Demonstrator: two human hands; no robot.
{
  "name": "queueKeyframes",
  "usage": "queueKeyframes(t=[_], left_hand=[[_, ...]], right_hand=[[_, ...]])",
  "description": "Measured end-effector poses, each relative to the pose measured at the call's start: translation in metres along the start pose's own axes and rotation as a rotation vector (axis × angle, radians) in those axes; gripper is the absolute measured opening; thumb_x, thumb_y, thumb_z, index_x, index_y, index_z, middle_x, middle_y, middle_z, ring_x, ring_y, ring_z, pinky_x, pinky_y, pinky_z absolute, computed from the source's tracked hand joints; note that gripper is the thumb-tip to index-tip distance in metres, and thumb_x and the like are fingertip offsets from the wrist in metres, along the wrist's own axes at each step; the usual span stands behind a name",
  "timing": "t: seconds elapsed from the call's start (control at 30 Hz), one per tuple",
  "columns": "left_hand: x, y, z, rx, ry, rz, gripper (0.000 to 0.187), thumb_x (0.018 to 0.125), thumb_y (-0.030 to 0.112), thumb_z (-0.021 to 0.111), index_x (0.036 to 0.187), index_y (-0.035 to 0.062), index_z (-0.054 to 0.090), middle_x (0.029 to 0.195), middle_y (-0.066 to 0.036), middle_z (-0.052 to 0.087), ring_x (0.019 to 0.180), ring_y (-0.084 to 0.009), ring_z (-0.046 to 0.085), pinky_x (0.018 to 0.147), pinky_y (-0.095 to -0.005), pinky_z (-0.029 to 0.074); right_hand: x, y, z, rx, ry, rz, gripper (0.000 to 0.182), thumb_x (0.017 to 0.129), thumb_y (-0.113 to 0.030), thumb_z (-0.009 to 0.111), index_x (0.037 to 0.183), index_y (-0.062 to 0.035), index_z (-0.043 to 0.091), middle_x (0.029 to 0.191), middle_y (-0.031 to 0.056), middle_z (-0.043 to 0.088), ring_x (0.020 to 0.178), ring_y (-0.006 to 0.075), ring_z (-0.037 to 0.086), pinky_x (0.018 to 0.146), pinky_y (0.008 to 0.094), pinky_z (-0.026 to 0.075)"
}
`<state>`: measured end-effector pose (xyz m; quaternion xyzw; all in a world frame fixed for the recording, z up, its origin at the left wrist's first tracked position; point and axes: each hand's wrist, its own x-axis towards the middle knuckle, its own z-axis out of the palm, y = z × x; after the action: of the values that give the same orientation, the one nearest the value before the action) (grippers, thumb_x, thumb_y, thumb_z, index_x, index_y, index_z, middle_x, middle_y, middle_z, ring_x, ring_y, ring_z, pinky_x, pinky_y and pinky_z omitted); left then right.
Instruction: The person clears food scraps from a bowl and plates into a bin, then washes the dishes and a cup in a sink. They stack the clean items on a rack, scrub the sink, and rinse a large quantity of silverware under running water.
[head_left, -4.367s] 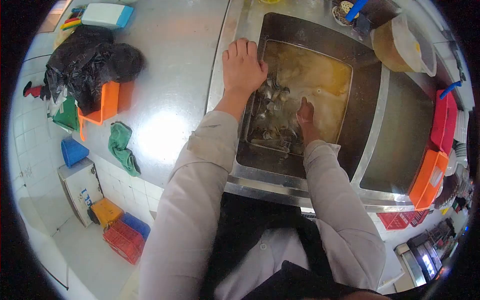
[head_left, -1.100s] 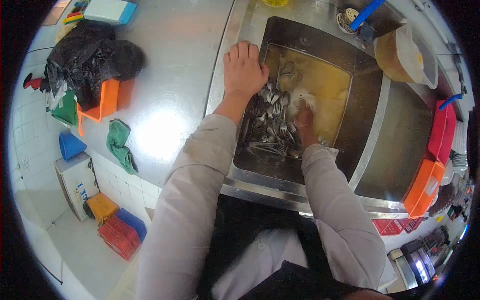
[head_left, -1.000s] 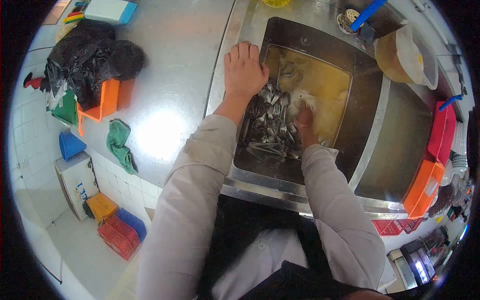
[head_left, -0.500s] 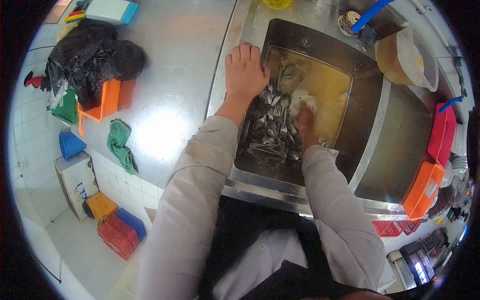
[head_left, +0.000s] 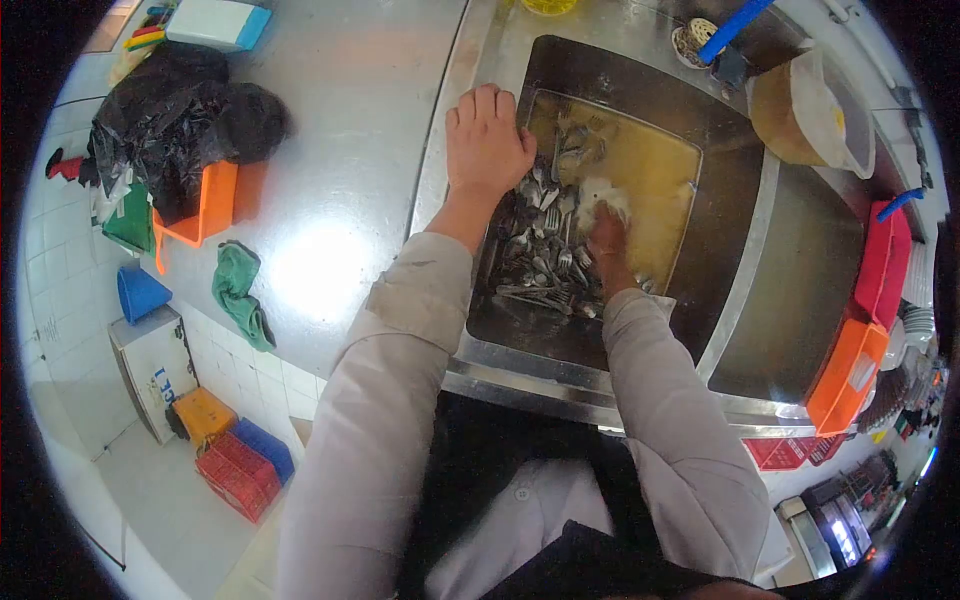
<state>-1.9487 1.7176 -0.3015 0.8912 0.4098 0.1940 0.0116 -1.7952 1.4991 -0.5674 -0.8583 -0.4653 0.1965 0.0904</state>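
Observation:
My left hand [head_left: 487,140] rests at the left rim of the metal sink [head_left: 497,75], fingers together and curled down, thumb over the inner edge. Down in the murky yellowish water [head_left: 655,170], my right hand [head_left: 608,240] is partly sunk, its fingers closed at a whitish, soft-looking thing [head_left: 602,193]. Water blurs that thing, and I cannot tell whether it is a cloth or a sponge. A heap of forks and spoons [head_left: 545,255] lies along the sink's left side, beside my right hand. More cutlery shows dimly under the water farther back.
A second basin [head_left: 780,290] adjoins on the right, with an orange container [head_left: 847,380] and a red one [head_left: 882,270] at its edge. A cloudy plastic tub [head_left: 800,115] stands behind. Leftward, the steel counter [head_left: 350,120] holds a green cloth [head_left: 240,290] and a black bag [head_left: 180,120].
My right hand has shifted slightly within the water, and more of its back shows now. My left hand stays on the rim. The view has moved very slightly.

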Motion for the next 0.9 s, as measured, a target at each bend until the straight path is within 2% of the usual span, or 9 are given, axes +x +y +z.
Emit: queueKeyframes(t=[0.07, 0.2, 0.27, 0.4, 0.5, 0.6, 0.67, 0.77, 0.9], left_hand=[[0.0, 0.0, 0.0, -0.004, -0.006, -0.007, 0.038, 0.067, 0.025, 0.064, 0.098, 0.0053, 0.054, 0.108, -0.012, 0.051, 0.104, -0.0304, 0.047, 0.085, -0.0428, 0.038], [0.001, 0.001, -0.001, 0.002, -0.021, -0.018, 0.037, 0.067, 0.025, 0.063, 0.098, 0.0061, 0.053, 0.107, -0.012, 0.051, 0.104, -0.0299, 0.047, 0.085, -0.043, 0.038], [0.0, 0.001, -0.001, 0.005, -0.018, -0.016, 0.037, 0.068, 0.025, 0.064, 0.098, 0.0062, 0.054, 0.107, -0.012, 0.051, 0.104, -0.0297, 0.047, 0.085, -0.0429, 0.038], [0.001, 0.002, -0.002, 0.003, -0.026, -0.019, 0.037, 0.068, 0.025, 0.064, 0.098, 0.0064, 0.054, 0.107, -0.012, 0.051, 0.104, -0.0296, 0.047, 0.086, -0.0427, 0.038], [0.0, 0.001, 0.0, 0.001, -0.012, -0.016, 0.037, 0.068, 0.025, 0.064, 0.098, 0.0062, 0.054, 0.107, -0.012, 0.051, 0.104, -0.0298, 0.047, 0.086, -0.0427, 0.038], [0.001, 0.0, 0.002, 0.004, -0.005, -0.012, 0.038, 0.067, 0.025, 0.064, 0.098, 0.0059, 0.054, 0.107, -0.012, 0.051, 0.104, -0.0299, 0.047, 0.086, -0.0426, 0.038], [0.001, 0.001, 0.001, 0.008, -0.015, -0.018, 0.038, 0.067, 0.026, 0.064, 0.098, 0.0057, 0.054, 0.107, -0.012, 0.051, 0.104, -0.0299, 0.047, 0.086, -0.0426, 0.038], [0.0, 0.001, 0.0, 0.015, -0.027, -0.02, 0.038, 0.069, 0.026, 0.063, 0.099, 0.0052, 0.053, 0.108, -0.012, 0.05, 0.104, -0.0292, 0.046, 0.086, -0.0416, 0.037], [0.001, 0.002, 0.002, 0.03, -0.017, -0.01, 0.038, 0.069, 0.026, 0.063, 0.099, 0.005, 0.052, 0.108, -0.012, 0.049, 0.104, -0.029, 0.046, 0.085, -0.0408, 0.036]], right_hand=[[0.0, 0.007, 0.017, -0.138, 0.157, -0.082, 0.053, 0.069, -0.008, 0.06, 0.121, -0.0085, 0.052, 0.104, 0.0163, 0.061, 0.105, 0.0389, 0.054, 0.097, 0.0512, 0.035], [0.001, 0.001, 0.008, -0.11, 0.149, -0.053, 0.05, 0.068, -0.008, 0.06, 0.118, -0.0082, 0.054, 0.105, 0.0165, 0.061, 0.104, 0.0379, 0.055, 0.097, 0.0522, 0.035], [0.005, 0.001, 0.003, 0.016, 0.014, -0.032, 0.049, 0.068, -0.009, 0.062, 0.116, -0.0083, 0.056, 0.104, 0.016, 0.062, 0.103, 0.0371, 0.055, 0.098, 0.0501, 0.035], [0.007, 0.011, 0.014, 0.11, -0.04, -0.026, 0.044, 0.07, -0.009, 0.059, 0.114, -0.0074, 0.056, 0.101, 0.0175, 0.062, 0.099, 0.0386, 0.057, 0.094, 0.0493, 0.038], [0.003, 0.008, 0.01, -0.18, 0.175, -0.181, 0.041, 0.073, -0.008, 0.054, 0.114, -0.0068, 0.056, 0.099, 0.0195, 0.062, 0.093, 0.0418, 0.057, 0.087, 0.0503, 0.04], [0.004, 0.007, 0.012, 0.008, 0.147, -0.1, 0.039, 0.076, -0.007, 0.049, 0.115, -0.0084, 0.055, 0.101, 0.0188, 0.061, 0.095, 0.04, 0.058, 0.092, 0.0509, 0.038], [0.006, 0.014, 0.021, 0.085, 0.006, -0.004, 0.039, 0.077, -0.008, 0.05, 0.116, -0.0108, 0.056, 0.104, 0.0159, 0.062, 0.103, 0.0365, 0.056, 0.097, 0.0517, 0.034], [-0.004, -0.019, -0.013, -0.068, 0.141, -0.019, 0.037, 0.08, -0.01, 0.049, 0.116, -0.0118, 0.056, 0.107, 0.015, 0.061, 0.109, 0.0346, 0.053, 0.099, 0.0533, 0.03], [-0.001, -0.011, -0.014, -0.178, 0.115, -0.091, 0.034, 0.082, -0.012, 0.05, 0.115, -0.0119, 0.056, 0.11, 0.0154, 0.059, 0.11, 0.0359, 0.051, 0.097, 0.0544, 0.031]])
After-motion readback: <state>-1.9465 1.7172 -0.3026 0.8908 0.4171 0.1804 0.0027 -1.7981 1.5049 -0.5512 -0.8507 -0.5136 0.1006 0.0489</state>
